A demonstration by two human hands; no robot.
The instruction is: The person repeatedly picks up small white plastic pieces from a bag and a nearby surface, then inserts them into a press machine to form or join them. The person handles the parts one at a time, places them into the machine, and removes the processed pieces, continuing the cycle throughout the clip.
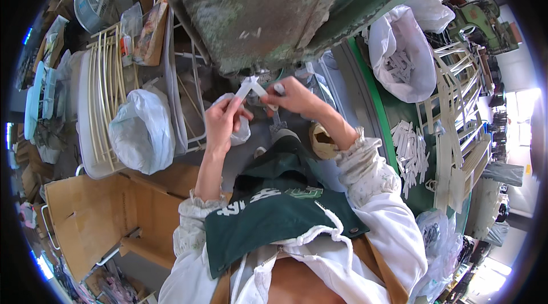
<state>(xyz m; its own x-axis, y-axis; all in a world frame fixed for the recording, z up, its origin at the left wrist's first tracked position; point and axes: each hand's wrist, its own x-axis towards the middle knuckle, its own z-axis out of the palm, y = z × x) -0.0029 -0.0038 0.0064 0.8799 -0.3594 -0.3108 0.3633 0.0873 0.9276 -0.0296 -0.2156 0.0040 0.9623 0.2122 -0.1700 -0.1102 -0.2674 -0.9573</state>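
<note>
My left hand point(221, 122) pinches a flat white strip point(244, 90) between thumb and fingers, and the strip slants up to the right. My right hand point(294, 97) is closed on a second white strip point(260, 90), which leans the other way. The two strips meet at their upper ends in an inverted V, just under the worn green machine point(257, 24). Whether they are joined there is too small to tell. A short whitish piece point(278, 88) also shows at my right fingers.
On the green-topped table point(394, 111) at right lie a pile of white strips point(410, 153), a white sack point(402, 56) of small pieces and stacked long slats point(456, 127). At left are a white plastic bag point(142, 132), long pale rods point(103, 98) and an open cardboard box point(91, 213).
</note>
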